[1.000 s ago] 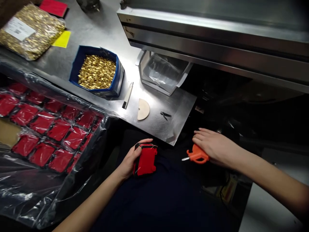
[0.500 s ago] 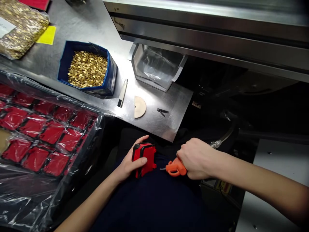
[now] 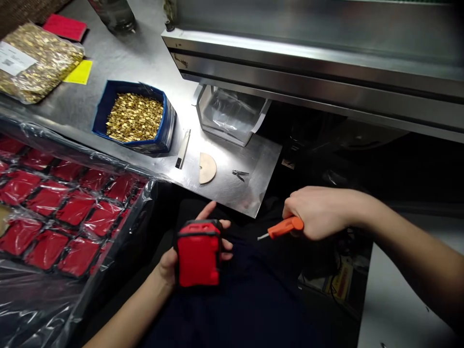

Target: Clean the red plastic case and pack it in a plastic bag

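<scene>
My left hand (image 3: pixel 168 269) grips a red and black plastic housing (image 3: pixel 199 261) over my lap. Its flat red face is turned up towards me, and the fingers wrap behind it and show past its right side. To the right, my right hand (image 3: pixel 321 212) is closed around an orange air blow gun (image 3: pixel 282 227). The gun's thin metal nozzle points left at the housing, with a gap between them. Most of its handle is hidden in the fist.
On the metal bench (image 3: pixel 250 198) are a blue bin of brass pieces (image 3: pixel 136 117), a utility knife (image 3: pixel 183 149), a beige half-disc (image 3: pixel 207 168), small nippers (image 3: pixel 239 175) and a clear bin (image 3: pixel 226 137). A plastic-lined crate (image 3: pixel 145 193) of red housings stands left.
The housing has turned so its red face looks up, and it sits slightly lower and further left. My right hand has drawn right and up with the blow gun, which is turned. The view has shifted.
</scene>
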A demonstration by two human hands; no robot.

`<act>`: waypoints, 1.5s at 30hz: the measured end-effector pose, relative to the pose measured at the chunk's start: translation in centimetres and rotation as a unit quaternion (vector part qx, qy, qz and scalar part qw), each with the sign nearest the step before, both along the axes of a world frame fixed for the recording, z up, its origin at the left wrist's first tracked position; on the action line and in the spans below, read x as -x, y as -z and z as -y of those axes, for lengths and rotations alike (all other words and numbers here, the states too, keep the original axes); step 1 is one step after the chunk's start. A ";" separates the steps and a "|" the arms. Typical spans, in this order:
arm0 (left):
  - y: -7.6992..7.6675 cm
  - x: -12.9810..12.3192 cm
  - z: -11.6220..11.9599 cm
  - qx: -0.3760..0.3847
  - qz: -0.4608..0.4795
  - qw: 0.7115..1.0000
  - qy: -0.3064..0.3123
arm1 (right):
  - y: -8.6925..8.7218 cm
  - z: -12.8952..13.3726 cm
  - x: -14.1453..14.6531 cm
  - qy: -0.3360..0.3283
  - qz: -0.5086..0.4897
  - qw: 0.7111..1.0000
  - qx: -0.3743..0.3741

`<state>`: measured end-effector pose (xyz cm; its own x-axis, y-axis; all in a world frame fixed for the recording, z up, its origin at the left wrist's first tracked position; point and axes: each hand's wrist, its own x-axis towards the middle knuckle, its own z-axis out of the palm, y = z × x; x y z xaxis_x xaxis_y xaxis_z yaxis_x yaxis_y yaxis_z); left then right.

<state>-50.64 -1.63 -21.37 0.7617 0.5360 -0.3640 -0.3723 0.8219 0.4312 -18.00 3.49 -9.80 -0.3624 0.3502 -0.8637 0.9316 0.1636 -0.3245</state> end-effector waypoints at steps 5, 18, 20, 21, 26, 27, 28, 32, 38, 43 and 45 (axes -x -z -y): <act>-1.2 0.0 -1.4 -0.156 -0.169 0.970 0.082 | 0.7 2.0 -0.5 -0.001 -0.032 0.999 0.018; -2.1 -2.1 -4.7 -0.339 -0.169 0.882 0.279 | 1.8 2.6 -3.0 -0.037 0.031 0.984 -0.169; -0.9 -0.8 -4.2 -0.203 -0.156 0.950 0.178 | 3.8 3.5 -6.1 -0.051 0.038 0.956 -0.285; -0.2 -0.6 -3.8 -0.133 -0.147 0.974 0.111 | 5.1 3.7 -7.4 -0.068 0.057 0.938 -0.334; 1.9 -3.9 -3.4 0.016 -0.215 0.975 -0.052 | 13.4 1.3 -9.8 -0.098 0.145 0.913 -0.368; 2.2 -4.9 -3.6 0.008 -0.237 0.970 -0.048 | 14.8 0.4 -9.7 -0.090 0.150 0.913 -0.369; 2.6 -5.9 -4.0 -0.013 -0.258 0.965 -0.039 | 16.1 -0.4 -9.7 -0.081 0.156 0.911 -0.374; 3.8 -8.2 -5.4 -0.169 -0.346 0.922 -0.036 | 18.2 -2.0 -10.1 -0.041 0.179 0.899 -0.397; 3.6 -8.7 -6.6 -0.343 -0.480 0.806 -0.044 | 14.5 1.7 -11.2 -0.002 0.162 0.879 -0.449; 2.9 -8.7 -7.5 -0.418 -0.521 0.743 -0.032 | 11.8 5.8 -11.7 0.049 0.137 0.853 -0.502; 2.2 -8.4 -7.5 -0.452 -0.547 0.704 -0.015 | 11.6 7.2 -11.5 0.090 0.121 0.828 -0.541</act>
<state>-42.19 5.87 -23.61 0.2741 0.9354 -0.2233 0.5779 0.0254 0.8157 -6.50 -3.72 -21.41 -0.0831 0.9953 -0.0499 0.9887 0.0886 0.1211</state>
